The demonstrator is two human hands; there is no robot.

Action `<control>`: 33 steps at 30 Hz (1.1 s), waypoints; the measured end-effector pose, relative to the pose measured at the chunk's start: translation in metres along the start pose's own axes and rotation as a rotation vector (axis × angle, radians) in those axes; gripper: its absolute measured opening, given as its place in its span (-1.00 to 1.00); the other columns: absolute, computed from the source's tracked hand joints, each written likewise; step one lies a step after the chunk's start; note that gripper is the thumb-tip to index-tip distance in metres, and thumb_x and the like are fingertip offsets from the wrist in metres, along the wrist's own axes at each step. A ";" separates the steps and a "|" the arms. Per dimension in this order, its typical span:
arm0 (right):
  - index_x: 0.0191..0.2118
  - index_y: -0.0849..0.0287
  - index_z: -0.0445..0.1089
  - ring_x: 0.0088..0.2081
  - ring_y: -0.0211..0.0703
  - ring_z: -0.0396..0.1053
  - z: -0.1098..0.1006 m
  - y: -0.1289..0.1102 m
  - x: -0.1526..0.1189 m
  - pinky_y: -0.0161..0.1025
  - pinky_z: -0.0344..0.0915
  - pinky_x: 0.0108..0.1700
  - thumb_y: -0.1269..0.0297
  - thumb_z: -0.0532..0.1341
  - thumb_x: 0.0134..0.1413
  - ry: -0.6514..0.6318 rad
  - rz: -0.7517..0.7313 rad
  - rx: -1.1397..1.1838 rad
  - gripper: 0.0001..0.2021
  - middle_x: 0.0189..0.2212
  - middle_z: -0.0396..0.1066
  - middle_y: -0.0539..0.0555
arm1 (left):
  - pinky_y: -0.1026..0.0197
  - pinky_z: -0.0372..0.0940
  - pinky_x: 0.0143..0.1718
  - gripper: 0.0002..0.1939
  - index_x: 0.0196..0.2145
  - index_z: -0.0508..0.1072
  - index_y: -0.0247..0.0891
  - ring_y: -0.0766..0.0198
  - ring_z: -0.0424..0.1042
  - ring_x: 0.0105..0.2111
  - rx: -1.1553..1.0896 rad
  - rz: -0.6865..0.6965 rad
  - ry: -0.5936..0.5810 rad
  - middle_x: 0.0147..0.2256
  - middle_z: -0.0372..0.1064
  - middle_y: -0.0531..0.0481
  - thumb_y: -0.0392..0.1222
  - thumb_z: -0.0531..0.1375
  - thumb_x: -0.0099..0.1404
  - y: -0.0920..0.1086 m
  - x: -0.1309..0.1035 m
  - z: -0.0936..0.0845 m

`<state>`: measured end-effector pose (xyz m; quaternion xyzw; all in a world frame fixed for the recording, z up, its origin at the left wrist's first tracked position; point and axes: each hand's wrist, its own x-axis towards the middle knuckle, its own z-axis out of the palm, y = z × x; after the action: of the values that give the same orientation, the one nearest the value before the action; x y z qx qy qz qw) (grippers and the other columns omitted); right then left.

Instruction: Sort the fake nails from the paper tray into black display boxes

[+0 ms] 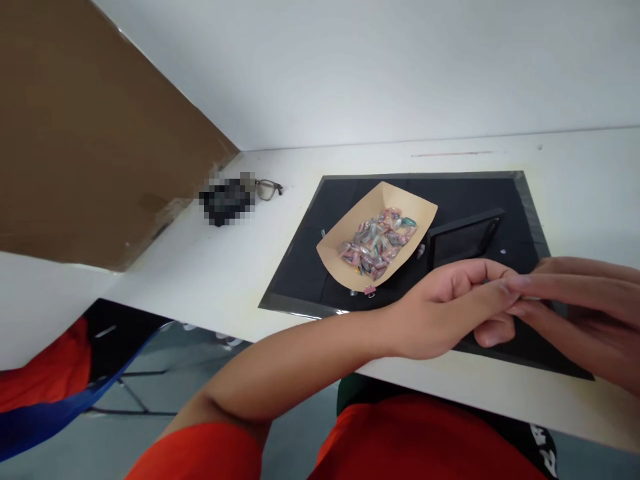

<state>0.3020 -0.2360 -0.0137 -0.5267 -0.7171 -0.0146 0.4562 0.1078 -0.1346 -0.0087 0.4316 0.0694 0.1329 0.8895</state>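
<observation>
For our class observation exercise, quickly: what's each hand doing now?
Left hand: closed, fingers curled; anything held is hidden.
Right hand: closed in a pinch; any item cannot be told.

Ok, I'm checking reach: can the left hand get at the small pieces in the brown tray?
Probably yes: the brown tray is open-topped and nothing visible covers the small pieces. The left hand appears to be touching the right hand, though, so it may need freeing first.

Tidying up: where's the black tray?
In the head view, the black tray sits right of centre on the dark mat, beside the paper tray, beyond the left hand.
</observation>
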 end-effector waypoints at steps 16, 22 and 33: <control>0.38 -0.50 0.52 -0.50 -0.19 0.58 0.015 0.017 -0.013 -0.22 0.46 -0.51 0.27 0.33 0.51 0.026 0.006 0.070 -0.50 -0.42 0.65 -0.12 | 0.31 0.27 -0.32 -0.47 -0.20 0.42 -0.25 0.47 0.33 -0.46 0.057 0.119 0.002 -0.48 0.41 0.19 0.29 0.42 0.47 -0.012 0.005 -0.009; 0.40 -0.56 0.47 -0.47 -0.16 0.56 0.013 0.006 -0.008 -0.18 0.50 -0.47 0.30 0.40 0.45 0.091 0.060 0.073 -0.41 -0.27 0.74 -0.10 | 0.27 0.27 -0.35 -0.37 -0.25 0.34 -0.20 0.44 0.28 -0.53 0.103 0.132 0.037 -0.55 0.37 0.21 0.43 0.41 0.40 -0.014 0.008 -0.010; -0.05 -0.35 0.75 -0.43 -0.15 0.58 0.012 0.006 -0.002 -0.17 0.42 -0.48 0.18 0.50 0.33 0.051 0.079 -0.006 -0.82 -0.34 0.72 -0.10 | 0.33 0.33 -0.36 -0.42 -0.23 0.36 -0.21 0.48 0.30 -0.56 0.115 0.208 0.037 -0.58 0.35 0.24 0.39 0.35 0.50 -0.021 0.010 -0.016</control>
<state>0.2994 -0.2286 -0.0245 -0.5552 -0.6839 -0.0122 0.4732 0.1173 -0.1319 -0.0351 0.4842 0.0479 0.2283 0.8433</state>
